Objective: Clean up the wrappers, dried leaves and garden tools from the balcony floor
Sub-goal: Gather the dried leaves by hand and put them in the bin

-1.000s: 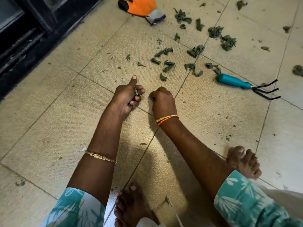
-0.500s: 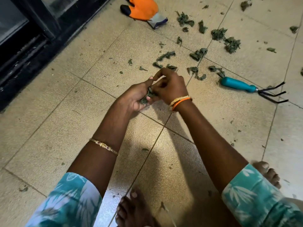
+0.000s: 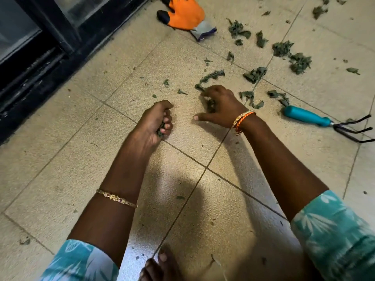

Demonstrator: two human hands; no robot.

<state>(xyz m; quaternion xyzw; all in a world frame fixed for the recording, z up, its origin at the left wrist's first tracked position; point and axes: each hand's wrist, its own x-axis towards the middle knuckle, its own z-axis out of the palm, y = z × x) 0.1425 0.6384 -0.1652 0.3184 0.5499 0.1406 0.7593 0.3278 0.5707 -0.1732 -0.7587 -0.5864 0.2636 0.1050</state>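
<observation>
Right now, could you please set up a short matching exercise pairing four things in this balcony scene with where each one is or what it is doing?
Things:
1. left hand
2. right hand
3. hand rake
4. orange glove

Places or states:
A. lies on the tiles near the dark door frame
B. fist curled round gathered dried leaves
C. lies on the floor with its teal handle towards the person
D. fingers spread over leaves on the floor, gathering them

Pairs: 1-B, 2-D, 3-C, 4-A
</observation>
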